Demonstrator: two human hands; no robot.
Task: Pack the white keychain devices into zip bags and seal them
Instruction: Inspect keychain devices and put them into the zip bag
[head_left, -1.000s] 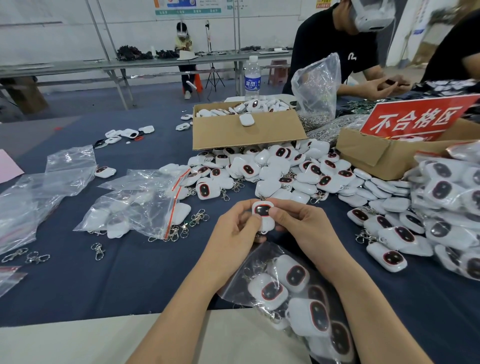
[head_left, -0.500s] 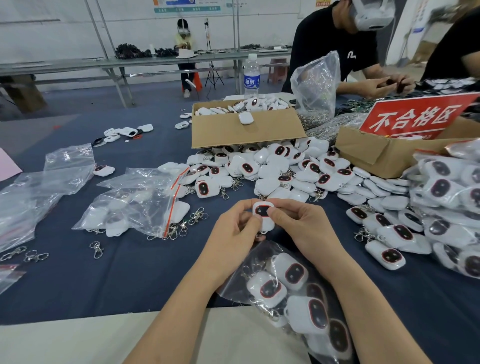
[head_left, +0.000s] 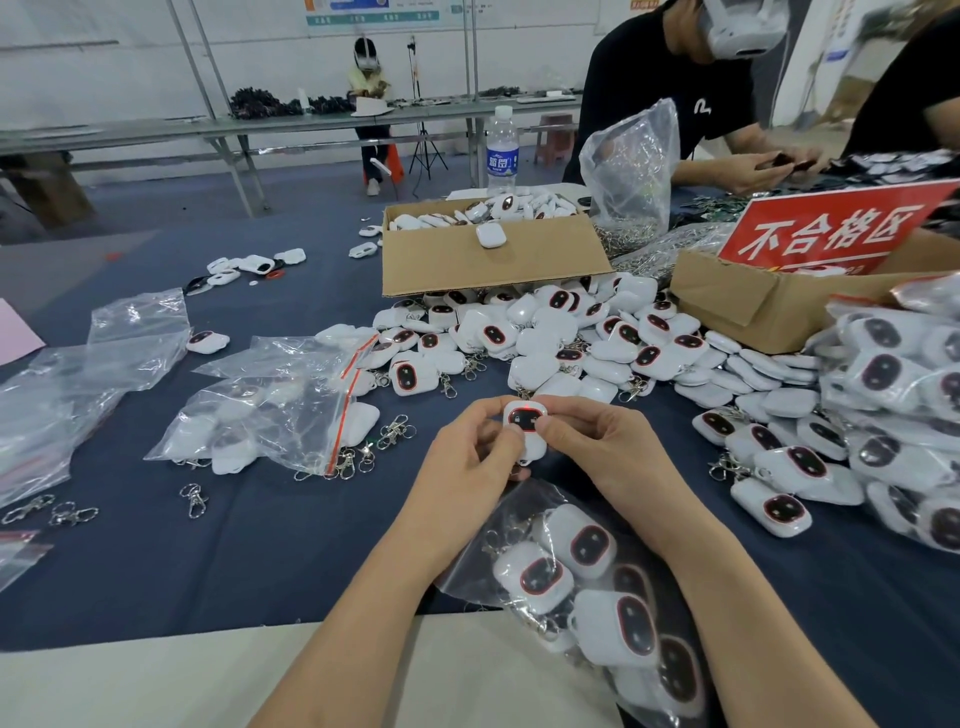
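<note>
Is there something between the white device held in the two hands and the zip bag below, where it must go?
Nothing visible stands between them. The device is held by the left hand and right hand just above the zip bag, which lies under the wrists. Whether the bag's mouth is open cannot be told.

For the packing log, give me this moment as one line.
both hands hold one keychain device | above part-filled zip bag | bag unsealed | loose pile behind
</note>
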